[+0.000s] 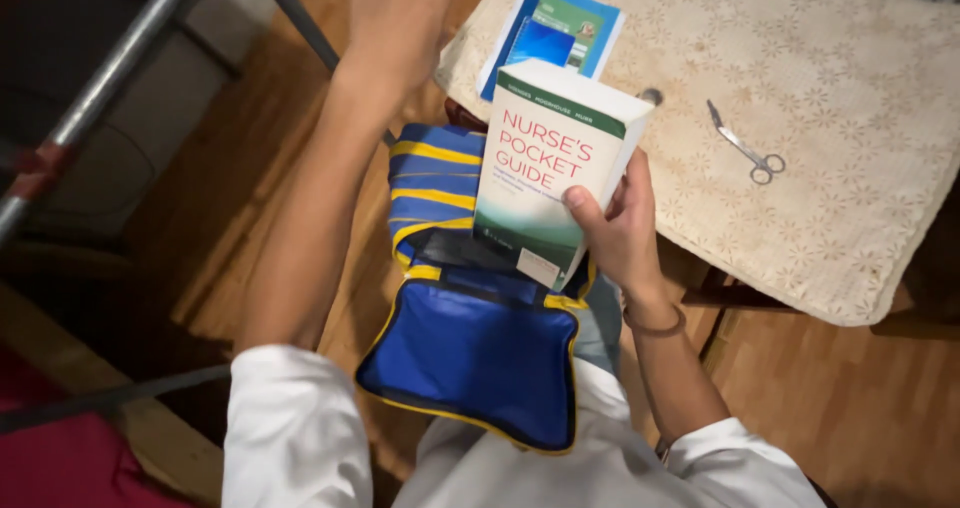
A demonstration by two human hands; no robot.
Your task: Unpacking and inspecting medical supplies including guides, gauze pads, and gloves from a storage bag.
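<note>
My right hand [615,223] grips a thick white and green paperback book [545,168] by its lower right edge, holding it upright over an open blue bag with yellow trim [470,343] that lies on my lap. The bag's striped blue and yellow part [432,183] shows behind the book. My left hand [395,13] is stretched forward near the table's corner, fingers spread, holding nothing. I cannot tell whether it touches anything. Both arms come out of white sleeves.
A table with a cream patterned cloth [800,118] fills the upper right. On it lie a blue and green booklet [555,30] and small metal scissors [745,146]. Grey metal poles [110,78] cross the upper left above a wooden floor [850,408].
</note>
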